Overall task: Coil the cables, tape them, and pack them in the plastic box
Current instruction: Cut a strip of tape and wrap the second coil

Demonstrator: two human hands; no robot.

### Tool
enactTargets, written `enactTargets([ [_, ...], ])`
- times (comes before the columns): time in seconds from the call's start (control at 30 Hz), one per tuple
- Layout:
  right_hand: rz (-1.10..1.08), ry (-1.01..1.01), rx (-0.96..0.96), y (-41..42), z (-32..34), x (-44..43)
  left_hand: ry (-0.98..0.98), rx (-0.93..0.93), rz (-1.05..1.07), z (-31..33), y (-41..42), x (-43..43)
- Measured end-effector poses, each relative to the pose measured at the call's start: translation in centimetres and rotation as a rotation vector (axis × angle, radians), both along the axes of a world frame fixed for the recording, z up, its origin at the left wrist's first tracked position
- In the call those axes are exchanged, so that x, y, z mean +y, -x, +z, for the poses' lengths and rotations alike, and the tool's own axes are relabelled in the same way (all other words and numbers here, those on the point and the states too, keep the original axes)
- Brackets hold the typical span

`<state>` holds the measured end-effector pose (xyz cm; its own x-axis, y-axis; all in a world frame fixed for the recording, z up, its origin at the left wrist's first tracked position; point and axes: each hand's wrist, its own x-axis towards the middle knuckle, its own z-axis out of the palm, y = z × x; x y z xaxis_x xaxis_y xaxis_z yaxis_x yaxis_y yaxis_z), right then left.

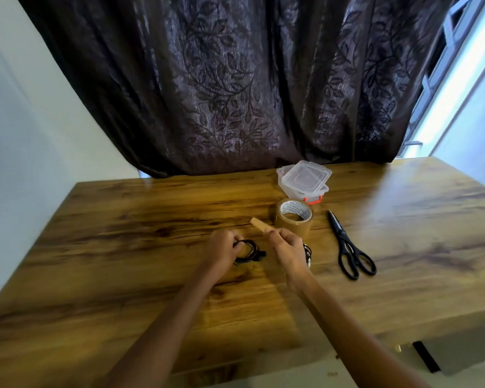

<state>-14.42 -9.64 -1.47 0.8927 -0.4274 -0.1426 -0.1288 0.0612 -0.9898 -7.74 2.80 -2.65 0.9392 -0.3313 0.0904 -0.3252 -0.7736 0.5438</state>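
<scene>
My left hand (221,247) grips a coiled black cable (248,251) resting on the wooden table (123,233). A short strip of brown tape (259,226) sticks out up and to the left from the fingers of my right hand (284,242), just right of the coil. A second cable bundle (307,254), black and white, lies mostly hidden behind my right wrist. The brown tape roll (294,217) stands just beyond my right hand. Behind the roll sits the clear plastic box (304,179) with a red latch, its lid resting askew on top.
Black scissors (347,247) lie to the right of the tape roll, handles toward me. A dark patterned curtain (221,79) hangs behind the table's far edge. The near table edge runs across the bottom of the view.
</scene>
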Motion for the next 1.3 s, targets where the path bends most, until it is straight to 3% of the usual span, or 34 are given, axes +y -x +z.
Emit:
enactTargets([
  [0.3, 0.118, 0.055, -0.140, -1.0, 6.5, -1.5, 0.574, 0.226, -0.147, 10.7, 0.3, -0.4],
  [0.47, 0.127, -0.108, -0.350, -0.2, 11.1, -2.0, 0.852, 0.440, -0.235, 15.2, 0.7, -0.3],
  [0.73, 0.042, -0.014, -0.541, 0.2, 15.0, -1.9, 1.096, 0.595, -0.209, 19.3, 1.2, -0.9],
  [0.93, -0.296, 0.268, -0.850, 1.5, 15.7, -0.6, 1.130, 0.566, -0.152, 20.6, 1.8, -1.1],
  [1.17, -0.678, 1.062, -1.088, 1.1, 14.2, 0.1, 1.224, 0.635, -0.138, 21.0, 3.0, -1.1],
  [1.23, -0.699, 1.138, -1.080, 1.0, 13.6, 0.3, 1.233, 0.639, -0.133, 21.1, 3.1, -1.1],
  [1.3, -0.699, 1.046, -1.052, 1.3, 13.4, 0.7, 1.241, 0.633, -0.123, 21.0, 3.3, -1.0],
])
